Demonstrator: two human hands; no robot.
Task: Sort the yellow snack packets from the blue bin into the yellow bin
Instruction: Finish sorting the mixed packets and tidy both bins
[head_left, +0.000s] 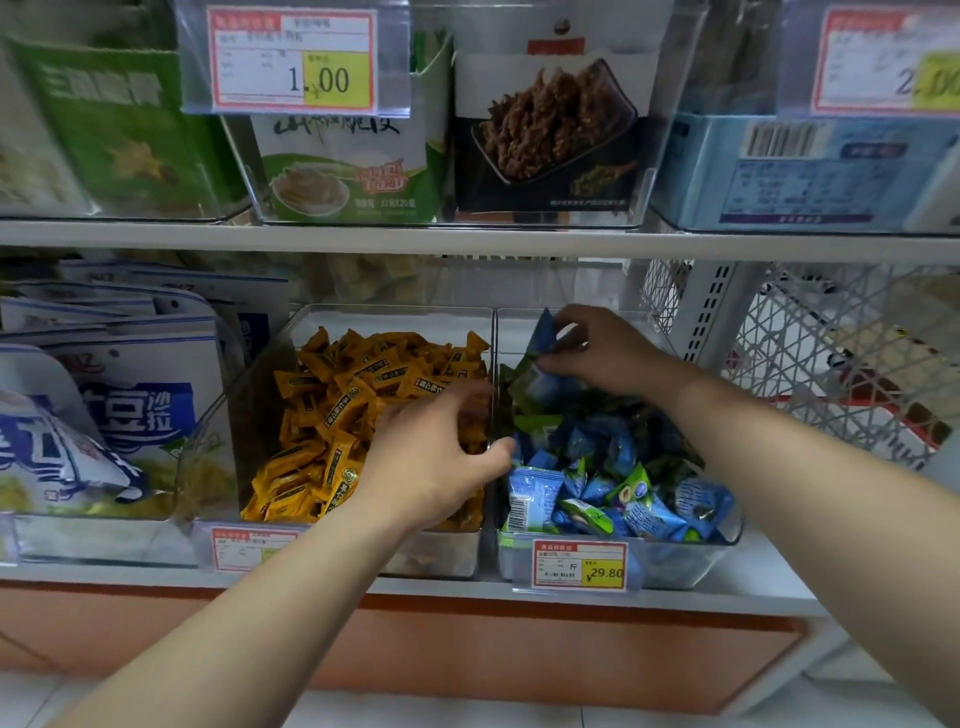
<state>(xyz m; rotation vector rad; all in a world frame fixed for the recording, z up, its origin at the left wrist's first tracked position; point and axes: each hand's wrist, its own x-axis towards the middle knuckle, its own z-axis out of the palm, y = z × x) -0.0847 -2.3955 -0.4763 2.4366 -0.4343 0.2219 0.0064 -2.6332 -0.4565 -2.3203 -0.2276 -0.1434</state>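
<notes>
Right hand (602, 353) pinching blue packet (545, 338), left hand (431, 462) open-fingered above yellow packets (337, 405), divider (494, 338) between

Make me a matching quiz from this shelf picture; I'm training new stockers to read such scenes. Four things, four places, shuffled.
Things
1. left hand
2. right hand
3. 29.80 price tag
4. 1.00 price tag

Places
A. high up, above the upper shelf
B. over the yellow bin
C. at the back of the blue bin, gripping blue packets
D. on the front of the blue bin

Pairs: 1-B, 2-C, 3-D, 4-A
</notes>
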